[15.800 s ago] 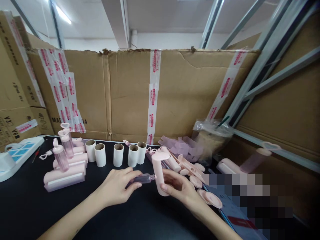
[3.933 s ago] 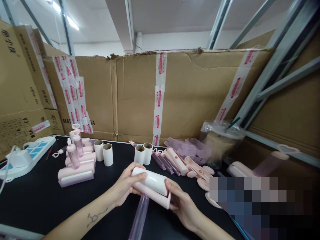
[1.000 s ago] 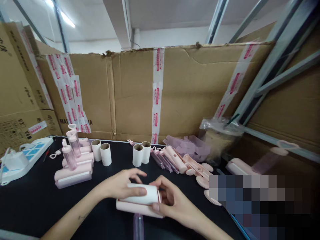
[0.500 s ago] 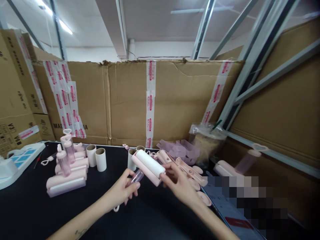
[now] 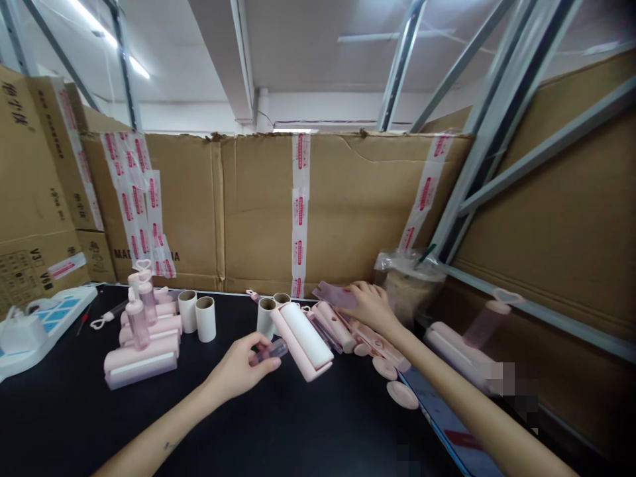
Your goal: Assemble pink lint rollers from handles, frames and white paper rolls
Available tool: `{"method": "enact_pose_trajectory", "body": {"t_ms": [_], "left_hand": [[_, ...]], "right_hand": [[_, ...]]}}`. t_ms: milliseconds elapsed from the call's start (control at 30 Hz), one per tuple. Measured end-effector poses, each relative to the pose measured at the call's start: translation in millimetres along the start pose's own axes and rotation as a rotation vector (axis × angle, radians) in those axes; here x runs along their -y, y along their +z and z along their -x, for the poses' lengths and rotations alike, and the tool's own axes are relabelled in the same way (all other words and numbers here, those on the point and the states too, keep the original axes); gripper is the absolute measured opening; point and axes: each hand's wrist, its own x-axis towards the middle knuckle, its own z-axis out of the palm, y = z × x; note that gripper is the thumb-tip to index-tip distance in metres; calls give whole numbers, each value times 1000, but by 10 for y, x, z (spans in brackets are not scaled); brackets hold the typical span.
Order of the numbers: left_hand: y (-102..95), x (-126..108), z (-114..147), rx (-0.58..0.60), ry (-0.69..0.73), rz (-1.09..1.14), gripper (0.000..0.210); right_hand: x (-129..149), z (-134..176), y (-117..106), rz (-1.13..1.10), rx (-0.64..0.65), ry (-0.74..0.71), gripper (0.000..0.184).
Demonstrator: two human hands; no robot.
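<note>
My left hand [image 5: 252,363] is closed around the clear purplish handle [image 5: 271,352] of a lint roller. The pink roller head [image 5: 294,346] with its white sticky roll [image 5: 309,336] tilts over the table, bare roll facing up. My right hand [image 5: 370,306] is at the back right, its fingers curled over a translucent purple cover [image 5: 334,295] in a pile of such covers. The hand hides part of that pile. Just in front lie pink roller frames [image 5: 334,326] and round pink discs [image 5: 402,395].
Assembled lint rollers [image 5: 142,364] stand at left, near white cardboard-cored rolls [image 5: 205,319]. A power strip [image 5: 54,324] lies far left. At right are a plastic drink cup [image 5: 410,285], a phone-like flat panel [image 5: 442,417] and another lint roller [image 5: 460,354]. Cardboard [image 5: 258,212] walls the back.
My right hand has let go of the roller head and moved back and right to the purple covers. My left hand still holds the handle; the roller head has turned steeper.
</note>
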Motion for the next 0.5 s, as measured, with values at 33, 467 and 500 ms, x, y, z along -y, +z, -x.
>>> {"method": "enact_pose_trajectory", "body": {"t_ms": [33,467,500], "left_hand": [[-2,-17,11,6,4,-23,20],[-31,-49,22,10,19,-137,22],[-39,-58,24,9,27,-145,22]], "right_hand": [[-4,4,14,-16,-15,4,41],[187,-32,-114,-582,-372,185,46],[206,-7,-171,-644,-416,195,51]]}}
